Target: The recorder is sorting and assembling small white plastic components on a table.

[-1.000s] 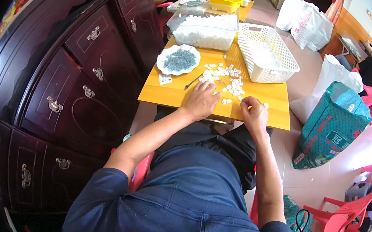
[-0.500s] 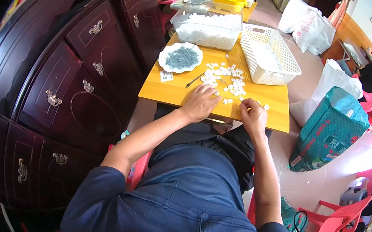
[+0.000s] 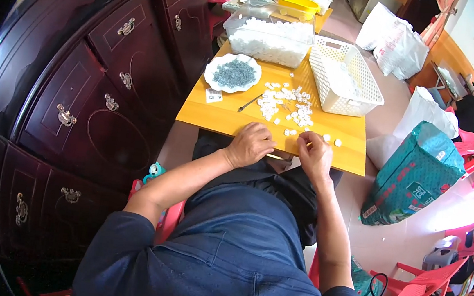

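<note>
My left hand (image 3: pixel 251 145) rests at the table's front edge with its fingers curled together; whatever they hold, if anything, is hidden. A short way to the right, my right hand (image 3: pixel 315 156) has thumb and fingers pinched at the edge, on something too small to make out. Just beyond both hands lies a loose spread of small white plastic pieces (image 3: pixel 269 106). Two single white pieces (image 3: pixel 332 140) sit right of my right hand. A thin dark rod-like tool (image 3: pixel 249 102) lies left of the spread, near a scalloped white plate (image 3: pixel 209 74) heaped with small grey-blue bits (image 3: pixel 233 74).
Behind the spread stand a clear bin (image 3: pixel 269 40) full of white pieces and a white perforated basket (image 3: pixel 344 104). A small printed card (image 3: pixel 213 96) lies by the plate. Dark wooden cabinets (image 3: pixel 111 69) line the left; a teal bag (image 3: pixel 412 177) stands right. Other people sit farther off.
My left hand has drawn back toward the table edge, off the white pieces. The right hand has come slightly left and nearer. A second white piece now lies to its right.
</note>
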